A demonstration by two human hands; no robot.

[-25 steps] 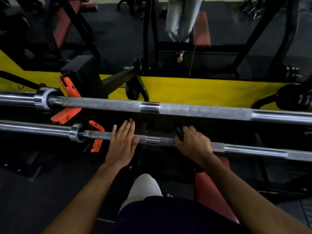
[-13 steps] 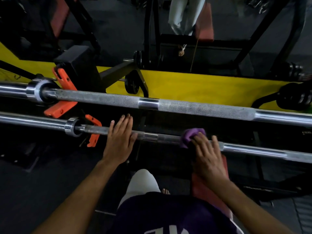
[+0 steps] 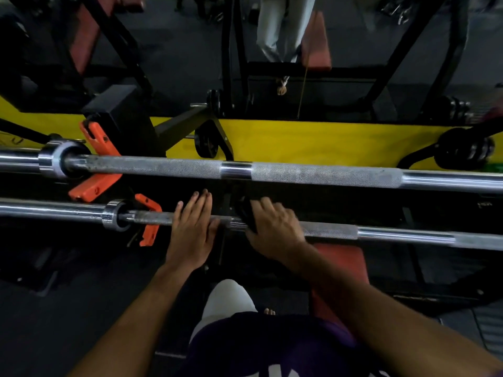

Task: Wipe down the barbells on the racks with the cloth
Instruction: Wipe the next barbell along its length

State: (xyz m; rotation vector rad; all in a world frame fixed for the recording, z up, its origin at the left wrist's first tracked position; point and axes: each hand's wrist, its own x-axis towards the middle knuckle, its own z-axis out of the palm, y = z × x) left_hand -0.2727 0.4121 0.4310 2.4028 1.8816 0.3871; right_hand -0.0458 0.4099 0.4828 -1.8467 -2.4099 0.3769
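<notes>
The right hand point(image 3: 275, 229) has slid the cloth point(image 3: 246, 213) left along the lower bar point(image 3: 332, 230), closer to the left hand point(image 3: 193, 227).
The right hand's fingers curl over the dark cloth, gripping it around the bar beside the smooth centre ring. The left hand lies flat, fingers straight, pressing the same bar near the orange hook point(image 3: 148, 221). The upper bar point(image 3: 299, 174) runs parallel above, untouched, before a yellow panel point(image 3: 313, 142).
</notes>
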